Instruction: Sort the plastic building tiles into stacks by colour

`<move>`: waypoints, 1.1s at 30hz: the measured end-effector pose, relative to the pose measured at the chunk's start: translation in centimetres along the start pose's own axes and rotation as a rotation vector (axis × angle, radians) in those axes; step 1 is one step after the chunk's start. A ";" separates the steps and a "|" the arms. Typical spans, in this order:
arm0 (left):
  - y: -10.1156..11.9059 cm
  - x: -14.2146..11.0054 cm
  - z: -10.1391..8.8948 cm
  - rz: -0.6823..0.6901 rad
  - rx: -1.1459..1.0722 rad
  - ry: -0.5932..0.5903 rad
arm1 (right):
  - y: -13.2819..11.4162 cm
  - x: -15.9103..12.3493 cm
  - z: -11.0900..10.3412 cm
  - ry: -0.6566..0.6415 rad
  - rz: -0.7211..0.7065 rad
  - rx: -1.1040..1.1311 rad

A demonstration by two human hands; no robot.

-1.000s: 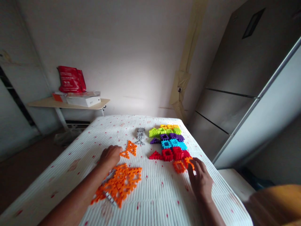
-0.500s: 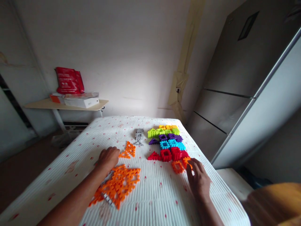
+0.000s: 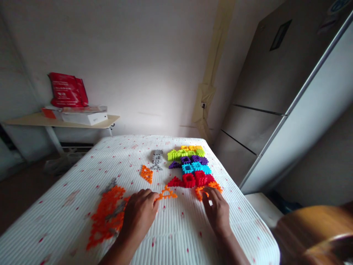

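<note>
My left hand is closed on one corner of an orange triangle block with notched edges, which points right. Over at the right, the curled fingers and thumb of my right hand grip an orange square block; the fingers partly cover it. Behind that hand another orange block lies by the red cubes. A red triangle block sits left of the cubes. Beside my left forearm spreads a blurred pile of orange lattice blocks mixed with grey ones. Another orange piece lies flat farther back.
Rows of light blue, purple, green and yellow blocks stand behind the red ones. Grey blocks line up to their left. All rest on a quilted white cover. A grey cabinet rises at the right.
My left hand has moved right, taking an orange triangle away from beside the other orange piece. The orange and grey pile has shifted left. My right hand has moved slightly left onto the orange square.
</note>
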State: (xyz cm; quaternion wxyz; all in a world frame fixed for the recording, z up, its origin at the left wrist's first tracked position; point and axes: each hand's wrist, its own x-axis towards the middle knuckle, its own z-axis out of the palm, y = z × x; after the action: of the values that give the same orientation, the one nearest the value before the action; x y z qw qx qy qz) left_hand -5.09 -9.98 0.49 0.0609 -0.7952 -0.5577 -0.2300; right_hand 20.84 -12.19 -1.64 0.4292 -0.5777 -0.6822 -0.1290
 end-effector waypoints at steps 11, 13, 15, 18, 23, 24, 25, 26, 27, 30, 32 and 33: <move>2.1 -2.5 3.7 0.195 0.015 0.144 | -5.3 -1.5 2.1 -0.287 -0.241 0.170; 2.3 -2.6 4.0 0.217 0.006 0.170 | -4.7 -1.7 2.2 -0.322 -0.227 0.162; 2.5 -2.7 4.1 0.238 -0.003 0.182 | -4.3 -1.8 2.2 -0.360 -0.219 0.161; 2.6 -2.7 4.2 0.255 -0.010 0.174 | -4.1 -1.9 2.2 -0.397 -0.202 0.155; 2.5 -2.8 4.3 0.268 -0.006 0.151 | -4.2 -2.0 2.5 -0.412 -0.206 0.147; 2.5 -2.9 4.3 0.265 -0.005 0.146 | -4.2 -2.0 2.6 -0.409 -0.210 0.146; 2.5 -2.9 4.5 0.262 -0.006 0.139 | -4.2 -2.1 2.7 -0.408 -0.213 0.142; 2.5 -3.0 4.7 0.258 -0.009 0.131 | -4.2 -2.2 2.8 -0.406 -0.213 0.136; 2.5 -3.0 4.9 0.251 -0.012 0.122 | -4.2 -2.2 2.9 -0.407 -0.209 0.130; 2.5 -3.1 5.5 0.231 -0.031 0.099 | -4.1 -2.3 3.2 -0.423 -0.187 0.119; 2.5 -3.1 5.7 0.220 -0.040 0.098 | -3.9 -2.2 3.4 -0.432 -0.179 0.112; 2.5 -3.1 5.7 0.217 -0.042 0.098 | -3.8 -2.1 3.5 -0.436 -0.179 0.103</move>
State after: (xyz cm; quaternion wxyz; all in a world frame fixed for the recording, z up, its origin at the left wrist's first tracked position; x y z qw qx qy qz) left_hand -1.91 -11.58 -5.53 0.0961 -0.8398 -0.4598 -0.2723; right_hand 15.81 -12.41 -4.05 0.2875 -0.5065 -0.8129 -0.0040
